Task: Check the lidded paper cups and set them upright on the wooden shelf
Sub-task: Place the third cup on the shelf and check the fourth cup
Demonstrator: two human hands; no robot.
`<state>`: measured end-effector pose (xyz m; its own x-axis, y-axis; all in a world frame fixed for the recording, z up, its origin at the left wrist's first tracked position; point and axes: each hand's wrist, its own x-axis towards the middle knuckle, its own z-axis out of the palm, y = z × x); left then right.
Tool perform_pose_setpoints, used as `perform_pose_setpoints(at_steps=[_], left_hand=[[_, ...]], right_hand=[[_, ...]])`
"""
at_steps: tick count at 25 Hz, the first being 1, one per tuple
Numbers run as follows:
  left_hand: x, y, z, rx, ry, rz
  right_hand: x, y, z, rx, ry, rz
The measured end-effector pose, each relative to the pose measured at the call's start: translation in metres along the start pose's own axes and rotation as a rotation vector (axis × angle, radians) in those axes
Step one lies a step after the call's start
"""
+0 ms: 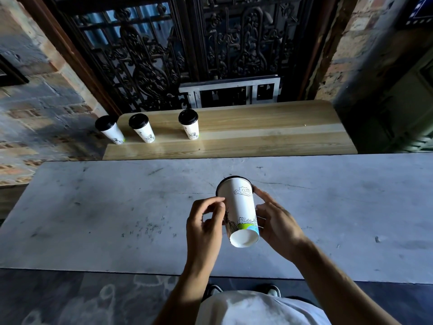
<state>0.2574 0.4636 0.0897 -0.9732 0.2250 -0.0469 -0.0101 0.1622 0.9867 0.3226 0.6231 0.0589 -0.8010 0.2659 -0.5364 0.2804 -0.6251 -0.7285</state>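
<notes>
I hold a white paper cup (241,212) with a black lid between both hands above the grey table (117,219). It is tilted, lid away from me, its bottom facing me. My left hand (205,227) grips its left side and my right hand (277,222) its right side, fingertips near the lid rim. Three lidded cups stand upright on the wooden shelf (269,132) beyond the table: one at the far left corner (110,129), one beside it (142,127), one further right (189,123).
A dark ornate metal gate (187,48) rises behind the shelf, with a small metal frame (230,91) leaning at its foot. Brick walls stand on both sides. The right part of the shelf is bare wood.
</notes>
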Motion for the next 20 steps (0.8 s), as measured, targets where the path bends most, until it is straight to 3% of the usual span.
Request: perform_pose_setpoints(at_steps=[14, 20], left_hand=[[-0.001, -0.012, -0.006, -0.041, -0.064, -0.038], [-0.004, -0.010, -0.006, 0.038, -0.069, 0.094]], right_hand=[[0.000, 0.003, -0.001, 0.050, -0.008, 0.022], [0.003, 0.007, -0.004, 0.109, -0.042, 0.028]])
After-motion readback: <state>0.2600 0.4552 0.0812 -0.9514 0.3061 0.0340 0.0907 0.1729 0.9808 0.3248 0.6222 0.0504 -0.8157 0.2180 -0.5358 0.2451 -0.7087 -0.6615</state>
